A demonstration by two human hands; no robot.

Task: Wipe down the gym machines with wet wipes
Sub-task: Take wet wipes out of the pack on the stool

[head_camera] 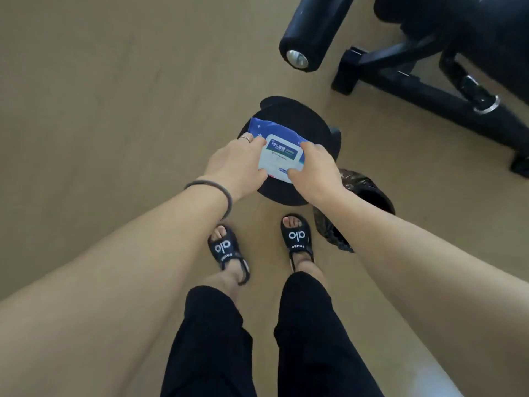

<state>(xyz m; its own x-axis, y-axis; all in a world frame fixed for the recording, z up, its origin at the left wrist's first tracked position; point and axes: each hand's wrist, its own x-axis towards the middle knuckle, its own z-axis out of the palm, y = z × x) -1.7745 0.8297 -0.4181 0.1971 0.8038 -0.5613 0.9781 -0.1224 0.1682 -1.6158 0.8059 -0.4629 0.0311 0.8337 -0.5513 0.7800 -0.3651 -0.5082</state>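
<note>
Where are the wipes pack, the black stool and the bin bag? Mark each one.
wipes pack (282,156): head view, on its white label flap.
black stool (297,116): head view, on the bare far part of its round seat.
bin bag (369,190): head view, on its shiny crinkled top.

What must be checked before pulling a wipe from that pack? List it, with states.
1. Wipes pack within reach, lying on the black round seat: ok.
2. Left hand holding the pack's left side: ok.
3. Right hand on the pack's right side: ok.
4. White lid flap opened: cannot tell; it looks flat.
5. A wipe already showing: not ok, none visible.
6. Gym machine nearby to wipe: ok.
7. Black bag beside the seat for used wipes: ok.
</note>
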